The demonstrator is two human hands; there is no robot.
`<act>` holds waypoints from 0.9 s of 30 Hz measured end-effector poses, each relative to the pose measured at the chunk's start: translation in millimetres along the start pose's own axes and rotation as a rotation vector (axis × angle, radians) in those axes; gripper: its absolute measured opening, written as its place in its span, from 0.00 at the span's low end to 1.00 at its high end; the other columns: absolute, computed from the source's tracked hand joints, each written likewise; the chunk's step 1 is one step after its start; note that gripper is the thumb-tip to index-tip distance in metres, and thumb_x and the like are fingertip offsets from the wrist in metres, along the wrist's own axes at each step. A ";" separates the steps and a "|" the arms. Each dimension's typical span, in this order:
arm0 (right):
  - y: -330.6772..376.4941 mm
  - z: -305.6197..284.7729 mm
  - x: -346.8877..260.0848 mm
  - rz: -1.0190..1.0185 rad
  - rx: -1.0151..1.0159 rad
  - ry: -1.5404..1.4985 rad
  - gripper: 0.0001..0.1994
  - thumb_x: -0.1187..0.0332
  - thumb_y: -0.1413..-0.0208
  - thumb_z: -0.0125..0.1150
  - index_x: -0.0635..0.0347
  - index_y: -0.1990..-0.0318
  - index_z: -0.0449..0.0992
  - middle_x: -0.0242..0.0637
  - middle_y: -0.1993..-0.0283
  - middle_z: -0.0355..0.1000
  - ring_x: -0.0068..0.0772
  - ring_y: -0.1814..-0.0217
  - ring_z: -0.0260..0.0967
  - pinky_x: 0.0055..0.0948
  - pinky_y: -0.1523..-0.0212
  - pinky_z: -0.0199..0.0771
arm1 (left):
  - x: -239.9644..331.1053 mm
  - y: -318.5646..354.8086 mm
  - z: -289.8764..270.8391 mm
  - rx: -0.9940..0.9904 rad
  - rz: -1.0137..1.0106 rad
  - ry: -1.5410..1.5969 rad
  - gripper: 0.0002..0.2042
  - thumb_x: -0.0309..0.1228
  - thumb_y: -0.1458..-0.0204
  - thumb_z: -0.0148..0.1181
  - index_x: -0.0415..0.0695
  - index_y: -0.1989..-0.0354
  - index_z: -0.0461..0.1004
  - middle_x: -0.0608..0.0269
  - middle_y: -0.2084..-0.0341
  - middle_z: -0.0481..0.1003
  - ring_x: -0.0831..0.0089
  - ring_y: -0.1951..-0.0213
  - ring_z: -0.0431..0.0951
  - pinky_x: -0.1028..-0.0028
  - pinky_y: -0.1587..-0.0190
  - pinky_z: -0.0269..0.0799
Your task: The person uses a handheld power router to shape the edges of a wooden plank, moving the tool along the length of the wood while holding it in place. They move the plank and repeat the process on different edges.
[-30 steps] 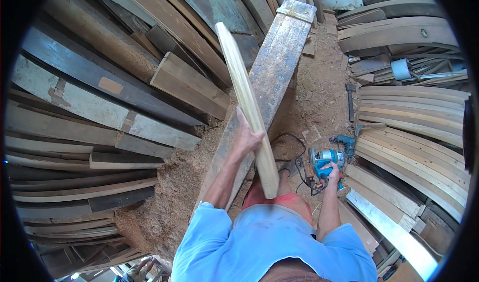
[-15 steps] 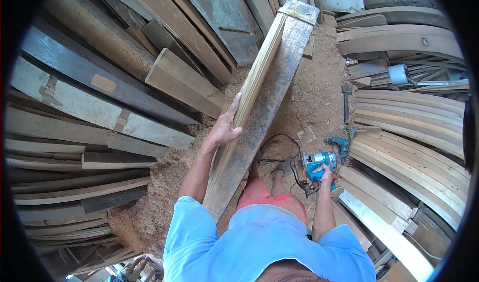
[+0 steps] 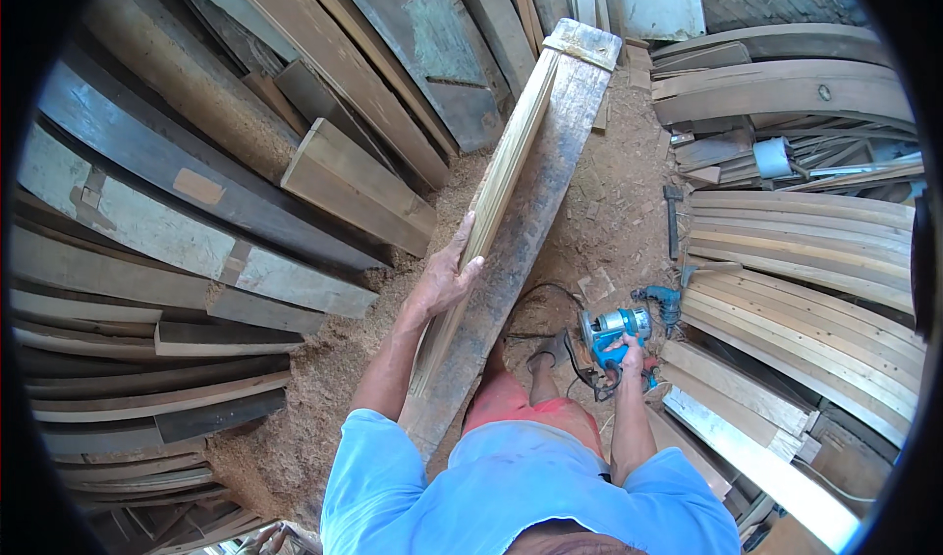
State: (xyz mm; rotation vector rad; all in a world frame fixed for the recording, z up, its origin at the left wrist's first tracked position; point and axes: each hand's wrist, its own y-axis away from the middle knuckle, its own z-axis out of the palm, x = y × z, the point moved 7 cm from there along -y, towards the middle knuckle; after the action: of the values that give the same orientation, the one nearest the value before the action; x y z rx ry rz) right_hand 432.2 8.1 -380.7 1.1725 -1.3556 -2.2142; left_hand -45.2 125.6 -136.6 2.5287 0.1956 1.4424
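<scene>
A long, narrow wooden board [image 3: 506, 167] with grooved edges lies along a worn plank bench [image 3: 526, 196]. My left hand [image 3: 447, 278] grips its near half, fingers along the left side and thumb over the right. Off to the right of the bench, my right hand [image 3: 626, 354] is wrapped round the handle of a blue and silver router [image 3: 609, 331], held out beside my leg. Its black cord [image 3: 526, 295] loops toward the bench. Part of the router's underside is hidden from this side.
Beside the router are a blue power drill [image 3: 663, 302] and, farther off, a hammer [image 3: 673, 223]. Stacked planks [image 3: 226, 201] crowd the left side. More curved boards [image 3: 805, 305] line the right. Wood shavings [image 3: 314, 398] cover the floor. A wooden stop [image 3: 582, 49] crosses the bench's far end.
The whole view has shifted slightly, so the bench and floor appear a little lower. Both hands keep their grips, with little movement relative to the bench.
</scene>
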 end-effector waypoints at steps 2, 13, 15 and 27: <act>7.3 13.1 1.9 0.018 0.005 0.018 0.09 0.68 0.37 0.54 0.55 0.71 0.69 0.33 0.79 0.66 0.35 0.78 0.68 0.38 0.72 0.78 | -4.4 2.3 -2.0 0.016 0.014 0.004 0.40 0.32 0.36 0.57 0.58 0.19 0.42 0.38 0.33 0.68 0.43 0.33 0.70 0.57 0.30 0.63; -0.3 15.8 12.0 0.075 -0.025 -0.031 0.07 0.68 0.38 0.55 0.52 0.69 0.68 0.29 0.78 0.65 0.29 0.77 0.67 0.37 0.72 0.76 | 5.8 1.5 4.8 -0.007 -0.024 -0.024 0.40 0.29 0.40 0.54 0.53 0.19 0.45 0.37 0.28 0.61 0.43 0.29 0.64 0.58 0.26 0.57; 1.0 15.5 12.9 0.080 -0.016 -0.023 0.07 0.68 0.38 0.55 0.52 0.69 0.68 0.29 0.78 0.65 0.29 0.77 0.67 0.37 0.71 0.76 | 12.9 2.2 9.6 0.002 -0.020 -0.063 0.40 0.30 0.41 0.54 0.51 0.20 0.45 0.37 0.28 0.60 0.43 0.28 0.62 0.58 0.25 0.55; 6.6 7.1 11.6 0.017 0.024 0.014 0.08 0.67 0.37 0.53 0.55 0.69 0.68 0.33 0.78 0.66 0.35 0.77 0.68 0.38 0.71 0.76 | 32.7 6.0 45.5 -0.051 -0.050 -0.210 0.44 0.33 0.43 0.60 0.57 0.19 0.43 0.29 0.29 0.57 0.36 0.29 0.61 0.55 0.26 0.57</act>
State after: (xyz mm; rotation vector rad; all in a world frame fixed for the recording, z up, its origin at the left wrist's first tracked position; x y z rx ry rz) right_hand 418.5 2.0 -379.1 1.1778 -1.3857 -2.1799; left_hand 10.7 121.3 -130.3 2.5912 0.1821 1.1388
